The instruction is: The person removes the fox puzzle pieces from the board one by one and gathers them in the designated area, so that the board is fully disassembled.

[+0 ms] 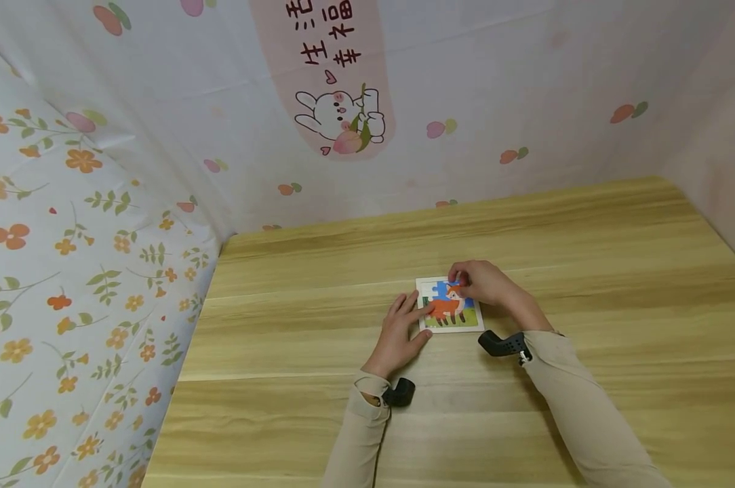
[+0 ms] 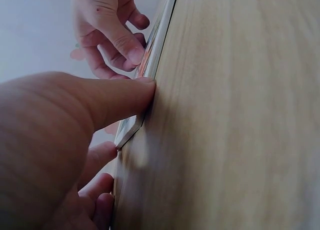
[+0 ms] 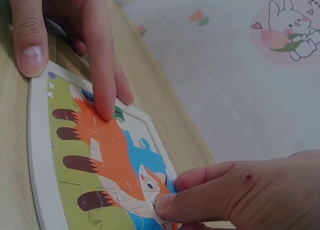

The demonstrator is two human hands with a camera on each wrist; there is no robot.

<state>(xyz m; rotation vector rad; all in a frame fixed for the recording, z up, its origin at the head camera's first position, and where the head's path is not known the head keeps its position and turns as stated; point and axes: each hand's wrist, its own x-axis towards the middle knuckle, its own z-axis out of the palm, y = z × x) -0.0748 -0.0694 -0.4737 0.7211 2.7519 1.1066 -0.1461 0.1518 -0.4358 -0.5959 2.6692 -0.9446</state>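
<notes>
A small fox jigsaw puzzle (image 1: 449, 315) in a white frame (image 3: 37, 155) lies on the wooden table. Its orange fox stands on green ground, with blue pieces above. At the upper left a bare white patch (image 3: 134, 126) of the board shows. My left hand (image 1: 396, 342) rests at the left side, index fingertip on the fox's rear and thumb (image 3: 33, 59) at the frame's near corner. With thumb and curled fingers, my right hand (image 1: 489, 283) pinches a puzzle piece (image 3: 159, 180) by the fox's head, at the far right corner; its fingers hide part of that corner.
Wood-grain tabletop (image 1: 282, 352) surrounds the puzzle. A white curtain (image 1: 495, 81) with a rabbit print hangs behind the table, and a flowered curtain (image 1: 99, 285) along the left. Black wrist devices (image 1: 399, 393) sit on both wrists.
</notes>
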